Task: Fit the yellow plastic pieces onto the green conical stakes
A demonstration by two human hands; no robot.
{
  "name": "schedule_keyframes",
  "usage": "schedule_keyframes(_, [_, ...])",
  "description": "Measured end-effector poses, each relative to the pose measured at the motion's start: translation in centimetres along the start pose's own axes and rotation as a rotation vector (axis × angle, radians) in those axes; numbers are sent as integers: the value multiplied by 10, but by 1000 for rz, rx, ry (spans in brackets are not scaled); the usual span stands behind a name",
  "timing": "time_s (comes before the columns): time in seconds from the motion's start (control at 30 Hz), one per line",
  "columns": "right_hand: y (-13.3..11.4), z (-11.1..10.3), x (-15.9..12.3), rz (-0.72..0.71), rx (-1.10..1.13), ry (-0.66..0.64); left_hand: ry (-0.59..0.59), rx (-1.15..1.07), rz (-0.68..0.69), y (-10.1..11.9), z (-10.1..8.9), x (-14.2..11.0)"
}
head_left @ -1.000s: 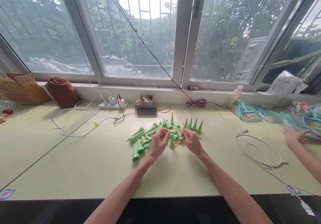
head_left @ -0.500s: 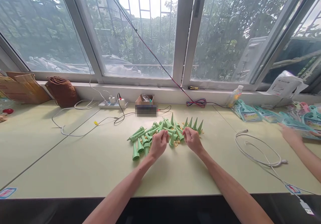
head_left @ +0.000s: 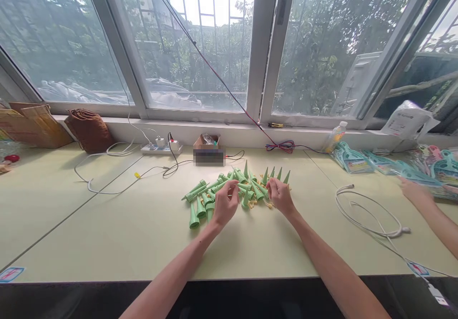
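Note:
Green plastic cone-shaped spikes [head_left: 194, 217] lie in a loose pile at the middle of the table, some flat and some on their wide ends. My left hand [head_left: 226, 203] is over the pile's front, thumb and fingers closed in a pinch; what they hold, if anything, is too small to make out. Just right of the pile, my right hand [head_left: 281, 196] is pinched too, its fingertips' contents hidden. Between the hands one green spike [head_left: 245, 200] stands upright, small yellow-orange pieces [head_left: 252, 204] beside it. Several upright spikes [head_left: 286, 178] stand in a row behind my right hand.
A small box [head_left: 209, 154] and a power strip [head_left: 161, 148] stand along the back. White cables [head_left: 368, 214] coil at right. A co-worker's hand [head_left: 417, 192] touches bagged turquoise items [head_left: 418, 172]. Farther left are a brown bag [head_left: 89, 130] and a cardboard box [head_left: 39, 126].
My right hand has shifted a little right, away from my left hand, uncovering yellow-orange pieces. My left hand's fingers closed together and then loosened slightly. The co-worker's hand moved slightly left.

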State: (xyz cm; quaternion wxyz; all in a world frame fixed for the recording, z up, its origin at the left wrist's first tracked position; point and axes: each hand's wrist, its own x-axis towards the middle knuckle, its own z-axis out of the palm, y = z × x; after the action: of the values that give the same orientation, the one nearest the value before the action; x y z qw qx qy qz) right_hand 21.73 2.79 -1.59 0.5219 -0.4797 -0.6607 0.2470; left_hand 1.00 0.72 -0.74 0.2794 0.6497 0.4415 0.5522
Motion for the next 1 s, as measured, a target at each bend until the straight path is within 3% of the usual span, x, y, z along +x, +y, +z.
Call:
schedule_keyframes(0.2, [-2, 0, 0, -40, -59, -46, -59, 35, 24, 4, 0, -1])
schedule_keyframes(0.43, [-4, -7, 0, -159, -311, -148, -243, 95, -31, 9, 0, -4])
schedule_keyframes(0.67, [-5, -27, 1, -111, -475, -346, -335, 141, -44, 3, 3, -8])
schedule_keyframes(1.0, [0, -41, 3, -37, -424, -565, -338, 236, 37, -3, 5, -6])
